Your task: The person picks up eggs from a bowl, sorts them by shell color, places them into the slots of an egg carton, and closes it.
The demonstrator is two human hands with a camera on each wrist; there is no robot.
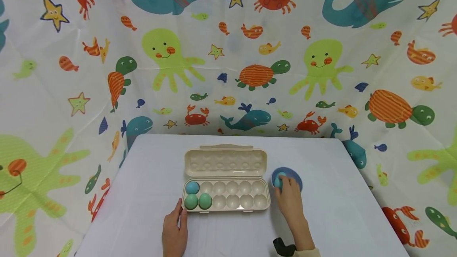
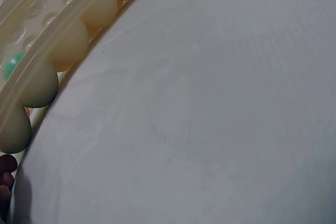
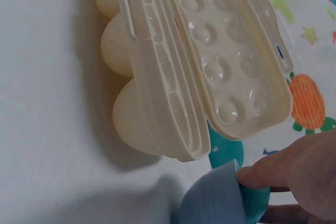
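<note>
A cream egg carton [image 1: 226, 210] lies with its lid [image 1: 225, 162] folded back on the white-covered table. At its left end sit a blue egg [image 1: 192, 187] and two green eggs [image 1: 191, 201], [image 1: 205, 201]. My left hand [image 1: 174, 231] holds the carton's front left corner, fingers along the side and thumb at the front. My right hand [image 1: 290, 197] reaches over a small blue bowl [image 1: 296, 175] right of the carton. Its fingers and thumb pinch a teal-blue egg [image 3: 257, 200], which shows at the bowl's rim in the right wrist view.
Behind the table hangs a curtain [image 1: 228, 90] printed with sea animals. The white tablecloth [image 1: 150, 169] covers the table. A black strap [image 1: 283, 246] is on the right wrist. The carton's other cups [image 1: 246, 187] hold no eggs.
</note>
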